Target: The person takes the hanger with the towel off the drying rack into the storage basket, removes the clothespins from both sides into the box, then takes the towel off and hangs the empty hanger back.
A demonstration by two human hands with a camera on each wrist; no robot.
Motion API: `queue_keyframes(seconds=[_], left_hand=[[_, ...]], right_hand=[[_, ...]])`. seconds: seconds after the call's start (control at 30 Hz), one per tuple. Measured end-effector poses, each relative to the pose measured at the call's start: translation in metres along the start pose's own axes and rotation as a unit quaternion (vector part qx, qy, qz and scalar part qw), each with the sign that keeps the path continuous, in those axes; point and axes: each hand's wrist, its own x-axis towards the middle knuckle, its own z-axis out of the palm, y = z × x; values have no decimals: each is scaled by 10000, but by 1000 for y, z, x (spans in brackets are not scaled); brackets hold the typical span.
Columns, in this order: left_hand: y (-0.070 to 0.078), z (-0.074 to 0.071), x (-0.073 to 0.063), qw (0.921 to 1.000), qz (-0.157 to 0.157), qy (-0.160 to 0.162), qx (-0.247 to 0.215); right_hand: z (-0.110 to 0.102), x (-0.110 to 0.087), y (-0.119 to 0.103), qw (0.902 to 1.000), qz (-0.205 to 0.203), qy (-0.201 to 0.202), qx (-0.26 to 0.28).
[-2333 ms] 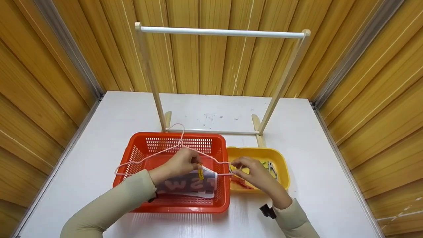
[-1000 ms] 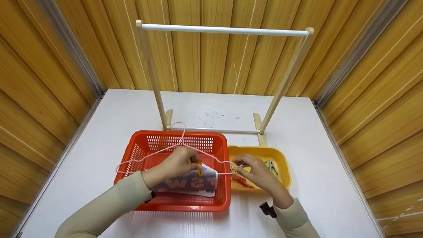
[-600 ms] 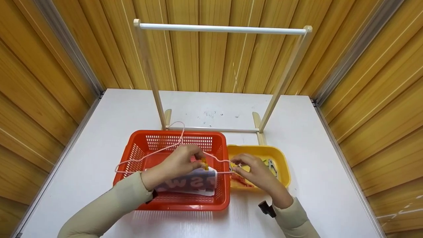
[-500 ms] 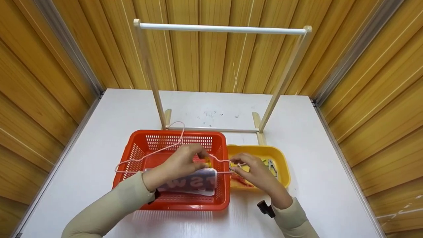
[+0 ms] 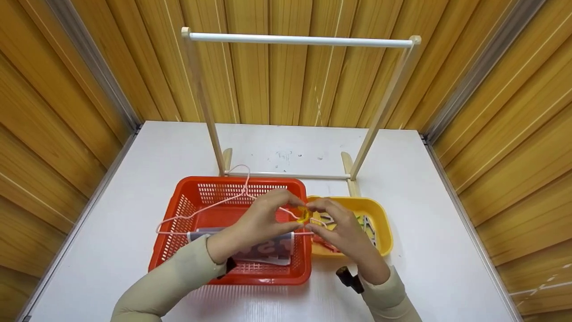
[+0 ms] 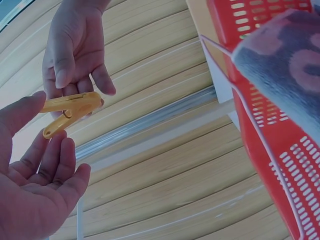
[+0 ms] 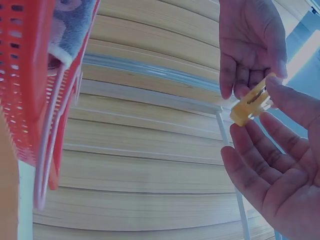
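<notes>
My left hand (image 5: pixel 266 217) pinches a yellow clothespin (image 6: pixel 75 107) by its two handles, between thumb and fingertips. Facing it, my right hand (image 5: pixel 342 226) has its thumb and fingers spread, fingertips right at the clothespin's nose. Below both hands, a pink hanger (image 5: pixel 210 206) lies across the red basket (image 5: pixel 304 268), hook towards the back and its right end over the yellow tray. A grey-and-pink towel (image 5: pixel 268 250) hangs over the hanger's lower bar, inside the basket. The left forearm covers part of it.
The yellow tray (image 5: pixel 385 228) right of the basket holds several clothespins (image 5: pixel 367 228), grey, green and red. Behind stands a wooden rack with a white rail (image 5: pixel 299 39). Wood-patterned walls (image 5: pixel 290 85) surround the white table (image 5: pixel 438 250).
My left hand has moved right from above the towel, carrying the clothespin to the right hand's fingertips. The right hand has shifted slightly left. Hanger, basket and tray stay put.
</notes>
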Motion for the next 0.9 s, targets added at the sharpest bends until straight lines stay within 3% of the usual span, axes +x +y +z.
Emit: queue_keyframes(seconds=[0.23, 0.5, 0.7, 0.9], left_hand=[[3, 3, 2, 9995, 244, 181, 114], [3, 6, 4, 9995, 218, 249, 15], [2, 4, 4, 9995, 200, 237, 99], [0, 1, 2, 9997, 178, 116, 125]], right_hand=[[-1, 3, -5, 9997, -110, 172, -105], [-2, 8, -5, 9993, -210, 273, -172], [-6, 16, -1, 9982, -585, 73, -103], [-15, 17, 5, 9976, -574, -208, -312]])
